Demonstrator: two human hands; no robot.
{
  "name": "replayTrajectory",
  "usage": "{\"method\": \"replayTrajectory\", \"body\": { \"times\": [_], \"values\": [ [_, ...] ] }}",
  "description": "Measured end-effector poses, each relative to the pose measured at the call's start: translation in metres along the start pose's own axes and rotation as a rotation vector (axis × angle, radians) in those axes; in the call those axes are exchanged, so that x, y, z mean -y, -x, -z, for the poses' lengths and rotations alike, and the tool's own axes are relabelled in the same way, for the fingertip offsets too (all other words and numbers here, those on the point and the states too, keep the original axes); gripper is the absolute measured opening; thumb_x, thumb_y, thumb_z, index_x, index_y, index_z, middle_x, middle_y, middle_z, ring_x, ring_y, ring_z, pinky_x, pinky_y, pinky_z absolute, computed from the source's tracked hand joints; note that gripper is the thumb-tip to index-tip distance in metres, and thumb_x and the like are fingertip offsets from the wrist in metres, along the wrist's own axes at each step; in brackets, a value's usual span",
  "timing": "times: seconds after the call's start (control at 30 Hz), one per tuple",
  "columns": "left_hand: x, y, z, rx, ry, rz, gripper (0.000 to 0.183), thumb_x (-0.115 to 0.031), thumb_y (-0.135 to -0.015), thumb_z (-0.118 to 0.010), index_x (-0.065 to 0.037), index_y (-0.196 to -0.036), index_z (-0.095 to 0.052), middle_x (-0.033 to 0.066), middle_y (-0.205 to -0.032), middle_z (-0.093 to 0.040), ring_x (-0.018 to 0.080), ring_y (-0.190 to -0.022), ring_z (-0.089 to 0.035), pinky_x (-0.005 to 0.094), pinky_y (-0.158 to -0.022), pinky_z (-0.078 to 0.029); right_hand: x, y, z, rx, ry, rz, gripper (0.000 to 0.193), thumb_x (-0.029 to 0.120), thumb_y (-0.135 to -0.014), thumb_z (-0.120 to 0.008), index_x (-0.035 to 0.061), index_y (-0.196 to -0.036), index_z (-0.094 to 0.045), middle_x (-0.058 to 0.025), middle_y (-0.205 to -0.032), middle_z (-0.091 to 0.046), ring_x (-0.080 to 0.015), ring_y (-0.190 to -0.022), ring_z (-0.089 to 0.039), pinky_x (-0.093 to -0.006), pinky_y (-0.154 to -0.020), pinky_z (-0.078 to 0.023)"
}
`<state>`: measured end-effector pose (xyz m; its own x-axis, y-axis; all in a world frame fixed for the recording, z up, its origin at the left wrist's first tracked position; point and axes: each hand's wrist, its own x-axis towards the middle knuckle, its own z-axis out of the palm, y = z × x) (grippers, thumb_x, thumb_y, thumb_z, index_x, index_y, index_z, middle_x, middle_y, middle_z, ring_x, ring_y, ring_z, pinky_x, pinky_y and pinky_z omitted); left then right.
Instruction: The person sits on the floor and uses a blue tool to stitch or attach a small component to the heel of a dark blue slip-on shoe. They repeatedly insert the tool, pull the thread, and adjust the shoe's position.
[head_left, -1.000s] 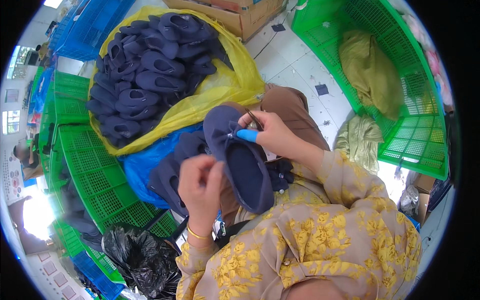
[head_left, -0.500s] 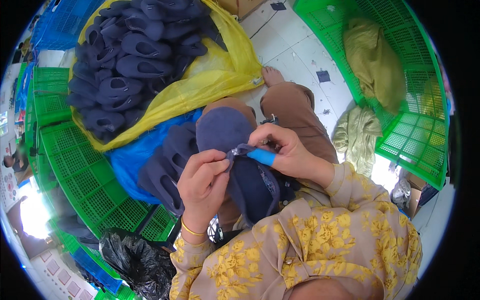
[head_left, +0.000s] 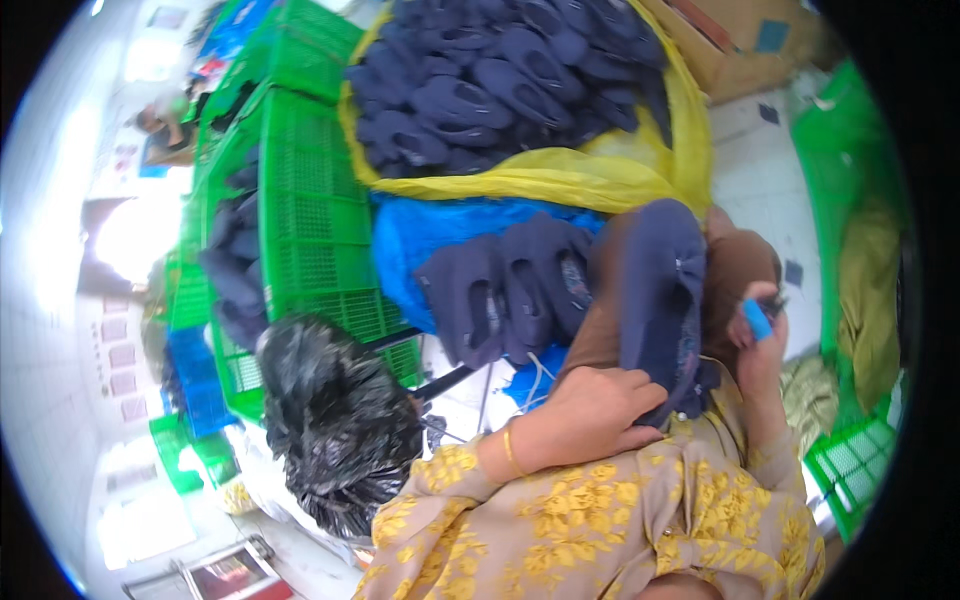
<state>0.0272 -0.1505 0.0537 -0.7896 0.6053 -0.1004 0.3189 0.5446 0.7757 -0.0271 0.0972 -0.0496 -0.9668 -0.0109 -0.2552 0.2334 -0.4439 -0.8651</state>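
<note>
Holding a navy-blue fabric slip-on shoe [head_left: 655, 275] over the lap [head_left: 732, 275], the left grip [head_left: 605, 408] hides its heel; the right grip [head_left: 758, 335] clasps a small dark blurred object [head_left: 776, 306]. Beyond, a yellow plastic sack [head_left: 560, 172] is cut off above.

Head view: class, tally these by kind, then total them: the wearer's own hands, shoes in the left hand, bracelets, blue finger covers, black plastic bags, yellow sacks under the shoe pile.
Hands: 2 (left hand, right hand)
Dark blue shoe in the left hand: 1
Gold bracelet: 1
Blue finger cover: 1
Black plastic bag: 1
Yellow sack: 1
Total: 7
</note>
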Motion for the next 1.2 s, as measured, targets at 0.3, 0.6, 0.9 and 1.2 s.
{"method": "replayTrajectory", "body": {
  "times": [0.3,0.6,0.9,1.2],
  "values": [
    [0.0,0.052,0.069,-0.951,0.783,0.515,0.01,-0.012,-0.09,-0.057,-0.002,-0.092,-0.06,0.0095,-0.086,-0.059,0.018,-0.071,-0.059,0.031,-0.062,-0.049,0.019,0.015,0.023,0.006,-0.038,0.08,0.003,0.009,-0.098,-0.055,0.0081,-0.1,-0.052,0.0057,-0.067,-0.041,-0.002,-0.051,-0.032,-0.0205,-0.048,-0.025],
    [0.03,0.199,0.169,-2.287,0.183,0.08,0.033,-0.014,-0.098,-0.052,0.012,-0.119,-0.053,0.019,-0.11,-0.058,0.0232,-0.094,-0.06,0.0344,-0.08,-0.058,0.029,0.015,0.037,-0.007,-0.056,0.112,0.003,0.008,-0.098,-0.055,0.0095,-0.096,-0.052,0.0055,-0.067,-0.041,-0.0021,-0.052,-0.034,-0.02,-0.049,-0.026],
    [0.197,0.098,-0.002,-1.163,0.451,0.766,0.012,-0.01,-0.084,-0.067,0.0,-0.091,-0.07,0.0076,-0.079,-0.07,0.015,-0.067,-0.065,0.0275,-0.061,-0.053,0.036,0.011,0.05,-0.057,-0.016,0.141,0.005,0.008,-0.097,-0.056,0.0066,-0.101,-0.055,0.004,-0.069,-0.043,-0.0027,-0.053,-0.034,-0.0211,-0.049,-0.026],
    [0.215,0.039,-0.086,-0.347,-0.572,0.669,0.046,-0.023,-0.072,-0.081,-0.007,-0.109,-0.061,0.0129,-0.111,-0.062,0.0357,-0.1,-0.059,0.0465,-0.085,-0.05,0.039,0.03,0.056,-0.205,0.071,0.13,0.003,0.006,-0.095,-0.057,0.0079,-0.097,-0.054,0.0056,-0.065,-0.039,-0.0034,-0.05,-0.032,-0.0213,-0.048,-0.025]
  ]
}}
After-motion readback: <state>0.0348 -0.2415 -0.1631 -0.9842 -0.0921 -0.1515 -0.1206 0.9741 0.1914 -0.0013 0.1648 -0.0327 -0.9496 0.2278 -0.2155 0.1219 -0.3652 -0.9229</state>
